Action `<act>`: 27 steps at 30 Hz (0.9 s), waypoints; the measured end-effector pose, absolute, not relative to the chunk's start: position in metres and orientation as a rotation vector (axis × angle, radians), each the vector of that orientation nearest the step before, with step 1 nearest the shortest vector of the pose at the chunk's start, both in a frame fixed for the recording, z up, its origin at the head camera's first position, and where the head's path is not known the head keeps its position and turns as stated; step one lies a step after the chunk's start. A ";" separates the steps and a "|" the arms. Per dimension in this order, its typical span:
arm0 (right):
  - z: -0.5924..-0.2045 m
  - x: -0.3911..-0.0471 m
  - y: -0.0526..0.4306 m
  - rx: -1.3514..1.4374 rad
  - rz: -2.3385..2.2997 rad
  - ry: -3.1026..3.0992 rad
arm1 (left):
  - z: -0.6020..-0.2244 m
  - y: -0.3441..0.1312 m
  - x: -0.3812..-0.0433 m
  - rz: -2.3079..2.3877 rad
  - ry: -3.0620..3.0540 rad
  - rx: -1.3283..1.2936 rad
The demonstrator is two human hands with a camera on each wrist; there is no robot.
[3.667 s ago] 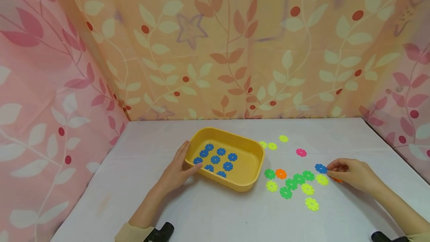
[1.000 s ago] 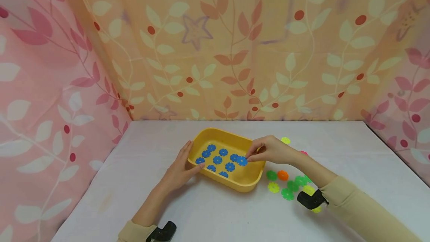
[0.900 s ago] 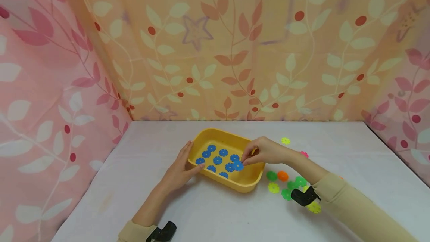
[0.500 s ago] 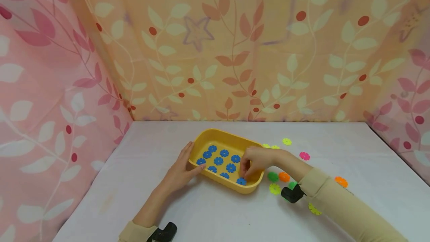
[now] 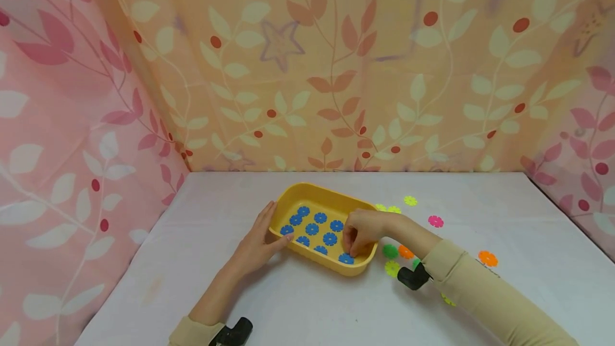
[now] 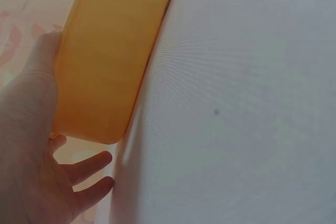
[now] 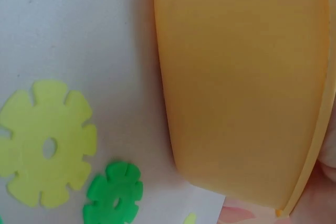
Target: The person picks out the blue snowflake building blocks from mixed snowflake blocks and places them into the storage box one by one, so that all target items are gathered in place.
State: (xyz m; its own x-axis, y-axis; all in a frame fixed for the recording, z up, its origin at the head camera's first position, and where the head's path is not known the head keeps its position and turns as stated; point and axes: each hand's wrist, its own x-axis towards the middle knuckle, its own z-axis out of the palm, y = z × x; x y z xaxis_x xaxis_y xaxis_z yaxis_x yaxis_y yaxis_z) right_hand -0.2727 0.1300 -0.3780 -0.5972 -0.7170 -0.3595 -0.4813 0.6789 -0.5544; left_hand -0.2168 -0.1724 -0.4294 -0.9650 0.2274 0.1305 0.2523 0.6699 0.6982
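Note:
A yellow plastic tray (image 5: 317,264) stands on the white table, with several blue flower-shaped discs (image 5: 312,229) on its floor. My left hand (image 5: 257,244) holds the tray's left end, thumb over the front rim and fingers along the outside. In the left wrist view, two fingers (image 6: 88,166) stretch out past the tray's corner. My right hand (image 5: 365,231) reaches down inside the tray's right part, curled fingertips pinching the edge of a blue flower disc (image 5: 346,259) by the front wall. The right wrist view shows mostly the tray's outer wall (image 7: 241,87), which hides those fingertips.
Right of the tray lie loose flower discs: green (image 5: 390,251), orange (image 5: 488,258), pink (image 5: 435,221) and yellow (image 5: 410,201). My right forearm covers some of them. Floral curtains (image 5: 331,68) close off the back and sides of the table.
My right hand has carried a blue disc from the table's right side into the tray, down by the front wall. Over the last half second it has hardly moved. The left hand keeps its hold.

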 end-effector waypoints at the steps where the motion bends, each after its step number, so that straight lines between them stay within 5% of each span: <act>1: -0.378 -0.273 0.130 -0.914 -0.545 2.329 | -0.429 -0.173 -0.216 -1.199 -2.841 -0.409; 27: -0.361 -0.268 0.166 -1.010 -0.976 2.389 | -0.430 -0.174 -0.218 -1.196 -2.833 -0.426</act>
State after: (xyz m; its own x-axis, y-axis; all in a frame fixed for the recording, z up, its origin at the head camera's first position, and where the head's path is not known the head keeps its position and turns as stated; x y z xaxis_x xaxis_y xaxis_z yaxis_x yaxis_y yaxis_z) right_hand -0.2679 0.1655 -0.3610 -0.6753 -0.7348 -0.0640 -0.4798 0.5036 -0.7184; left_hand -0.2180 -0.1742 -0.4303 -0.9616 0.2364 0.1392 0.2646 0.6655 0.6979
